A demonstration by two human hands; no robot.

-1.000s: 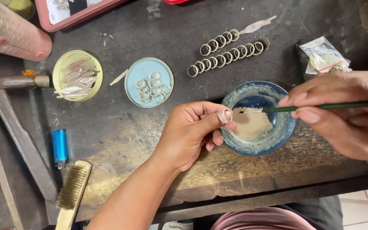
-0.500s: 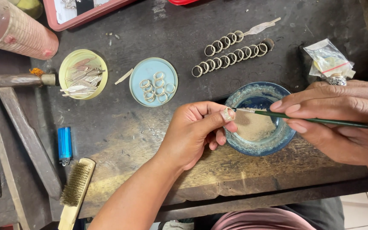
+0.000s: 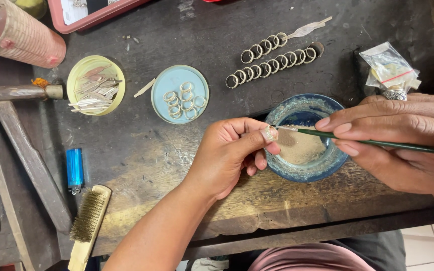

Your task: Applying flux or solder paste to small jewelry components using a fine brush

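My left hand (image 3: 229, 153) pinches a small silver ring (image 3: 269, 133) between thumb and forefinger, just over the left rim of a blue ceramic bowl (image 3: 327, 163) that holds pale liquid. My right hand (image 3: 403, 138) grips a thin green-handled brush (image 3: 377, 143). The brush tip touches the ring. Both hands hover above a dark, worn wooden bench (image 3: 141, 155).
A light blue lid (image 3: 164, 83) holds several silver rings. A yellow lid (image 3: 76, 83) holds metal strips. Two rows of rings (image 3: 272, 62) lie behind the bowl. A plastic bag (image 3: 390, 68), blue lighter (image 3: 75, 169), wire brush (image 3: 87, 221), pink cylinder (image 3: 18, 35) and red tray (image 3: 94, 15) are around.
The brush tip left the bowl and came up to the ring in my left hand. The left hand barely moved.
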